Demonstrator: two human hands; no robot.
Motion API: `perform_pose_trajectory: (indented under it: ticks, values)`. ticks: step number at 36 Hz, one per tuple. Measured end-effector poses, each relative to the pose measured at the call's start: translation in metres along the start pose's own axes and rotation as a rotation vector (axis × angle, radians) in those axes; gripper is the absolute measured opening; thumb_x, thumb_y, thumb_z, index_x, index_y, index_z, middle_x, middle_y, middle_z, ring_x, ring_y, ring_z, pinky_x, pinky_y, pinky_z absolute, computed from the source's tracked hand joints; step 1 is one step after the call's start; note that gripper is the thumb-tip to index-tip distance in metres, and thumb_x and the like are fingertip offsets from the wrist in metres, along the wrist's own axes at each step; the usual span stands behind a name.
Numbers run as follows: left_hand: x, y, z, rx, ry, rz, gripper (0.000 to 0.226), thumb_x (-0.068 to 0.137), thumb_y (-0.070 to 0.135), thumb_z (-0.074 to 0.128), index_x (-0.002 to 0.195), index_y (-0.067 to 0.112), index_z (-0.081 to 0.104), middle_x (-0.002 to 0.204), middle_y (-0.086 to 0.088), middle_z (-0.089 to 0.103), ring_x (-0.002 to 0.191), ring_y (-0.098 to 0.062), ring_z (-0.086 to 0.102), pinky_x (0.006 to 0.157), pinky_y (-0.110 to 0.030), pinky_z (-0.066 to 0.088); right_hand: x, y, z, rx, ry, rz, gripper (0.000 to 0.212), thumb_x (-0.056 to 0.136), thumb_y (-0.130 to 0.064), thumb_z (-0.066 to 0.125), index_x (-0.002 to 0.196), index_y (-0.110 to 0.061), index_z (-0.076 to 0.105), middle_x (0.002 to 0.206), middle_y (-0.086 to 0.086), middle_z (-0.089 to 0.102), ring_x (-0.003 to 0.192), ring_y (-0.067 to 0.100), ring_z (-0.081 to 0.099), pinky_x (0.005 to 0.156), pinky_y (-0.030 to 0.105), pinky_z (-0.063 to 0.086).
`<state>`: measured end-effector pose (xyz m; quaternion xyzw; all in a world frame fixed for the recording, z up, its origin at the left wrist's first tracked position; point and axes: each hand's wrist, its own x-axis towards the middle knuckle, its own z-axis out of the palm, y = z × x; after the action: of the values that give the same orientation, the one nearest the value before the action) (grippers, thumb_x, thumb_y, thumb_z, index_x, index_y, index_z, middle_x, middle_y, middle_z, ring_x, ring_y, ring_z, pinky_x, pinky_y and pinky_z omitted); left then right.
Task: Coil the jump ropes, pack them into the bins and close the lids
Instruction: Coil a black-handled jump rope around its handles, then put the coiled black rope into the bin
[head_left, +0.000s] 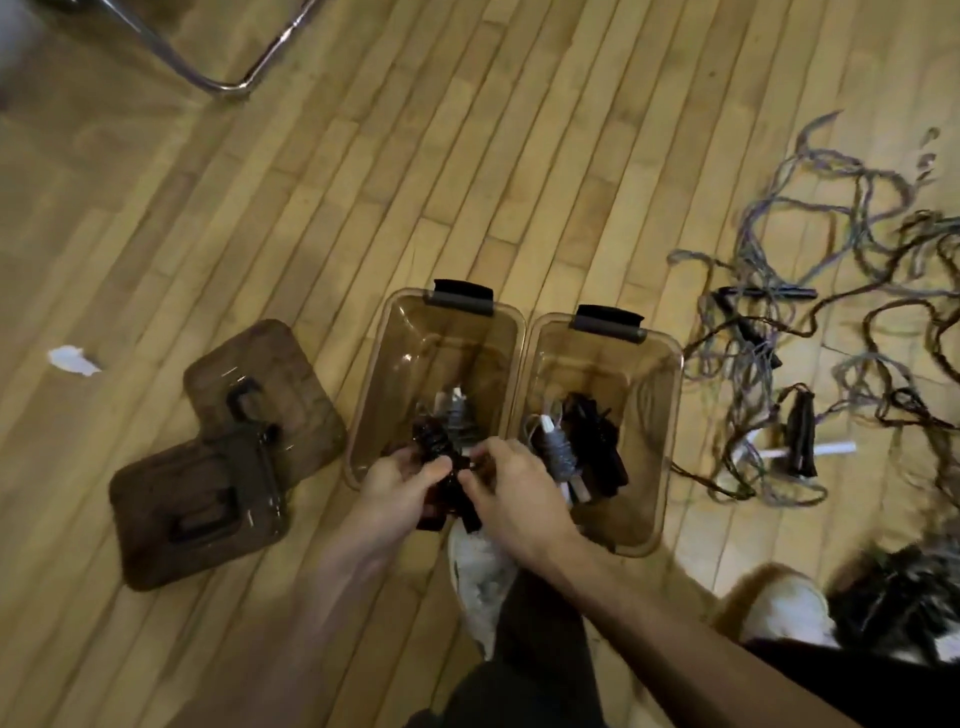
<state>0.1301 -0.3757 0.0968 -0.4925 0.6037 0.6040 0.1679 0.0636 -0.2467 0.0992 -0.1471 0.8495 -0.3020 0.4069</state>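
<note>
Rope first: I see a dark coiled jump rope (445, 457) low in the centre of the frame, over the near end of the left bin (375, 374). It sits directly between both hands. My read is that the left hand (397, 486) curls its fingers round the bundle's left side, while the right hand (511, 491) pinches it from the right, thumb and fingers bent in. A grey coiled rope (456, 414) lies in that bin just above the hands. The right bin (671, 415) touches the left one and holds a grey and a black bundle (582, 447). Both bins stand open on the wooden floor (467, 156). Two lids (260, 374) overlap at the left. Loose ropes (831, 312) lie tangled at the right of the frame.
</note>
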Motion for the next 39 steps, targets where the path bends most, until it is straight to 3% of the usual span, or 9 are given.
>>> perform_pose_trajectory:
  ticks: [5, 12, 14, 17, 22, 27, 33, 35, 39]
  values:
    - [0.057, 0.029, -0.027, 0.21, 0.06, 0.057, 0.047, 0.094, 0.018, 0.069, 0.137, 0.006, 0.052, 0.112, -0.006, 0.065, 0.103, -0.021, 0.065, 0.088, -0.033, 0.054, 0.046, -0.017, 0.015, 0.218, -0.114, 0.028, 0.037, 0.101, -0.005, 0.047, 0.137, -0.01, 0.057, 0.123, 0.004, 0.06, 0.102, 0.015, 0.059, 0.079, 0.01, 0.046]
    - [0.141, 0.022, -0.024, 0.43, 0.027, -0.047, 0.042, 0.094, 0.015, 0.067, 0.134, 0.006, 0.056, 0.124, -0.009, 0.065, 0.117, -0.024, 0.061, 0.107, -0.043, 0.047, 0.094, -0.011, 0.046, 0.418, -0.252, 0.173, 0.054, 0.101, 0.002, 0.045, 0.152, -0.014, 0.039, 0.121, 0.0, 0.056, 0.098, 0.01, 0.054, 0.068, 0.013, 0.046]
    - [0.154, 0.015, -0.02, 0.434, 0.002, -0.095, 0.037, 0.096, 0.013, 0.064, 0.132, 0.006, 0.058, 0.122, -0.007, 0.064, 0.119, -0.024, 0.059, 0.108, -0.04, 0.046, 0.105, -0.006, 0.053, 0.431, -0.287, 0.225, 0.047, 0.103, -0.002, 0.045, 0.148, -0.014, 0.044, 0.117, 0.001, 0.059, 0.094, 0.012, 0.058, 0.07, 0.017, 0.05]
    - [0.17, 0.001, -0.016, 0.413, 0.003, -0.156, 0.035, 0.099, 0.013, 0.059, 0.133, 0.005, 0.057, 0.126, -0.008, 0.061, 0.116, -0.023, 0.056, 0.104, -0.036, 0.045, 0.121, 0.001, 0.066, 0.449, -0.328, 0.28, 0.032, 0.106, -0.015, 0.043, 0.135, -0.012, 0.055, 0.12, 0.008, 0.066, 0.108, 0.024, 0.064, 0.097, 0.04, 0.054]
    - [0.182, -0.012, -0.007, 0.411, 0.052, -0.13, 0.031, 0.102, 0.006, 0.051, 0.131, 0.003, 0.058, 0.118, -0.009, 0.062, 0.097, -0.016, 0.054, 0.087, -0.028, 0.043, 0.134, 0.01, 0.077, 0.499, -0.374, 0.3, 0.034, 0.108, -0.018, 0.039, 0.137, -0.011, 0.055, 0.131, 0.01, 0.062, 0.12, 0.025, 0.058, 0.099, 0.034, 0.047]
    - [0.175, -0.018, 0.0, 0.497, 0.162, -0.051, 0.033, 0.1, 0.011, 0.056, 0.133, 0.004, 0.058, 0.122, -0.011, 0.063, 0.109, -0.023, 0.059, 0.09, -0.031, 0.045, 0.136, 0.017, 0.08, 0.672, -0.352, 0.361, 0.033, 0.107, -0.018, 0.041, 0.134, -0.009, 0.057, 0.128, 0.012, 0.064, 0.119, 0.025, 0.059, 0.104, 0.036, 0.048]
    - [0.138, -0.003, 0.007, 0.891, 0.251, 0.048, 0.028, 0.103, 0.021, 0.049, 0.121, 0.002, 0.06, 0.117, -0.016, 0.06, 0.113, -0.037, 0.058, 0.083, -0.038, 0.043, 0.119, 0.011, 0.043, 0.79, -0.388, 0.369, 0.02, 0.106, -0.027, 0.046, 0.107, -0.02, 0.064, 0.112, 0.001, 0.069, 0.095, 0.011, 0.064, 0.072, 0.021, 0.048]
    - [0.118, 0.009, 0.011, 1.059, 0.26, 0.13, 0.026, 0.104, 0.022, 0.047, 0.115, 0.002, 0.061, 0.117, -0.02, 0.062, 0.11, -0.038, 0.06, 0.079, -0.04, 0.044, 0.107, 0.012, 0.022, 0.777, -0.425, 0.329, 0.021, 0.107, -0.03, 0.047, 0.099, -0.024, 0.065, 0.103, -0.008, 0.068, 0.092, 0.004, 0.062, 0.073, 0.02, 0.045]
    - [0.076, 0.045, 0.031, 1.192, 0.21, 0.346, 0.026, 0.104, 0.026, 0.047, 0.112, 0.009, 0.066, 0.107, -0.014, 0.066, 0.098, -0.033, 0.064, 0.07, -0.033, 0.042, 0.076, 0.027, -0.034, 0.592, -0.446, 0.269, 0.039, 0.105, -0.038, 0.051, 0.136, -0.015, 0.056, 0.13, 0.005, 0.065, 0.113, 0.017, 0.063, 0.085, 0.029, 0.051]
